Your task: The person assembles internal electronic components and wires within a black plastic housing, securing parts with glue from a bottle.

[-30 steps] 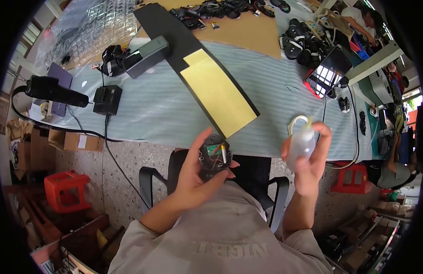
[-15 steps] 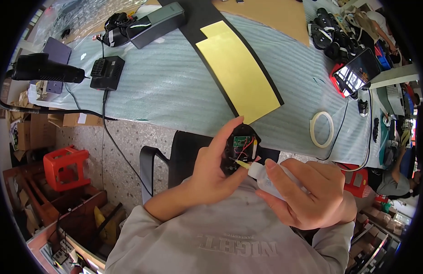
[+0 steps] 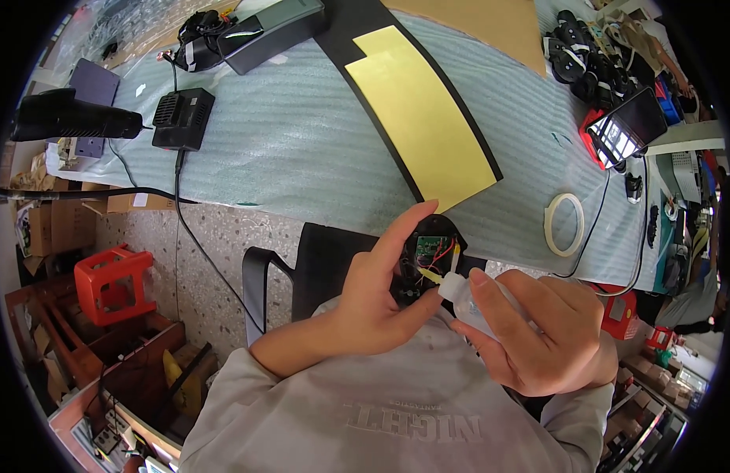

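My left hand grips a small black housing by its sides, thumb and fingers wrapped around it, its open face up. Inside it sit a green circuit board and thin red wires. In my right hand is a tilted translucent squeeze bottle with a white cap and a thin yellow nozzle. The nozzle points into the housing, below the board. Whether its tip touches anything is too small to tell, and my fingers hide part of the bottle.
Ahead lies a foam-covered table with a yellow sheet on a black strip. A tape roll and a propped phone are right; a charger and a black power tool left. A black chair stands under the table edge.
Both hands, with the housing and the bottle, have shifted slightly to the right in the picture. The view has moved a little too. My grips look the same, and the nozzle still points into the housing.
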A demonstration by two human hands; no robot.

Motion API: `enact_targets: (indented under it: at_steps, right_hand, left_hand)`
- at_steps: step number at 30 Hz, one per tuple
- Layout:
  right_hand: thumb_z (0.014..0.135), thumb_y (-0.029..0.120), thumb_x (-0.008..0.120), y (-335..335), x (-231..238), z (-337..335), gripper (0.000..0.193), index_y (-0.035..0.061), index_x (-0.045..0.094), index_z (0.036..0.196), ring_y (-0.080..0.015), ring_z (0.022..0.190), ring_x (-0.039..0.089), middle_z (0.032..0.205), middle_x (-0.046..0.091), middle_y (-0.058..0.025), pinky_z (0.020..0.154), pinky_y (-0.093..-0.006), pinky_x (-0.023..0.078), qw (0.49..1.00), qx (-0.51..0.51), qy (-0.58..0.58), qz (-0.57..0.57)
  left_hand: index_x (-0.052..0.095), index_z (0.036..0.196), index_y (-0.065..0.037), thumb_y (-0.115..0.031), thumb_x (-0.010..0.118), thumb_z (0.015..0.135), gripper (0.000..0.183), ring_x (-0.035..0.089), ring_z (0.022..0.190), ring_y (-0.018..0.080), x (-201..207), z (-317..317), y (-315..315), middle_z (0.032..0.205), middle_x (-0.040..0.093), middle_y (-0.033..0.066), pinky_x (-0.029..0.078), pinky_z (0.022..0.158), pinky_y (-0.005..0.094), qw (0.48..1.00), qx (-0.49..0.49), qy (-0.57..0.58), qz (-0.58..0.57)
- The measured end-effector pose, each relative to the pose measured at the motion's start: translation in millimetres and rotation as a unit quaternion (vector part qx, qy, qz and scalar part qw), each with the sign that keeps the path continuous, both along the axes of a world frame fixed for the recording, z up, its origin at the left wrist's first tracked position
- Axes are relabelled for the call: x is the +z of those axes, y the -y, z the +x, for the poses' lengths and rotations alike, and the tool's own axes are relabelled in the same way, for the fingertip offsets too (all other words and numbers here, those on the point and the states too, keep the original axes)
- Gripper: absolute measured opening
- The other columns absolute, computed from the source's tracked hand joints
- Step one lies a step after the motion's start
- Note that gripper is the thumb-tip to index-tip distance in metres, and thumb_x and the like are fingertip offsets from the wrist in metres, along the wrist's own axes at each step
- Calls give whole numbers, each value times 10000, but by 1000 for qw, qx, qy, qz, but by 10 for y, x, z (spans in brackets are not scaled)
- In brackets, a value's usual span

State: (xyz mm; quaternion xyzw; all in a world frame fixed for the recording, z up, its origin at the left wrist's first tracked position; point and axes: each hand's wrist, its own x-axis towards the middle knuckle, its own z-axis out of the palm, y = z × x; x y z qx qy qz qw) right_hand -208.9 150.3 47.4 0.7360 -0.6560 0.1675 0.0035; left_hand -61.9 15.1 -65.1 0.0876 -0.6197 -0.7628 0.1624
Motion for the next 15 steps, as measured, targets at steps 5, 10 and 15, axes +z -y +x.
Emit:
enact_targets:
  at_steps: [5, 10, 15]
  right_hand:
    - [685, 179, 827, -22, -1, 8, 480, -82, 679, 1059, -197, 493, 563, 756, 638, -151, 408, -280, 431, 1000, 0, 0, -5]
    - [691, 192, 825, -35, 6, 9, 486, -83, 679, 1064, -194, 495, 564, 756, 637, -146, 407, -281, 427, 1000, 2, -5, -13]
    - [697, 192, 824, -47, 34, 19, 488, -78, 679, 1076, -195, 500, 569, 756, 639, -144, 411, -280, 428, 1000, -3, -17, 4]
  left_hand:
    - [220, 1510, 24, 92, 618, 862, 764, 525, 1110, 126, -25, 14, -23, 1255, 532, 88, 407, 970, 257, 1000, 8, -6, 13]
    - [223, 1508, 22, 83, 623, 872, 754, 523, 1107, 120, -22, -2, -40, 1257, 526, 80, 406, 968, 255, 1000, 3, -20, 5]
    - [222, 1508, 21, 89, 623, 867, 759, 520, 1115, 120, 1, -4, -57, 1262, 523, 81, 403, 971, 256, 1000, -1, -17, 18]
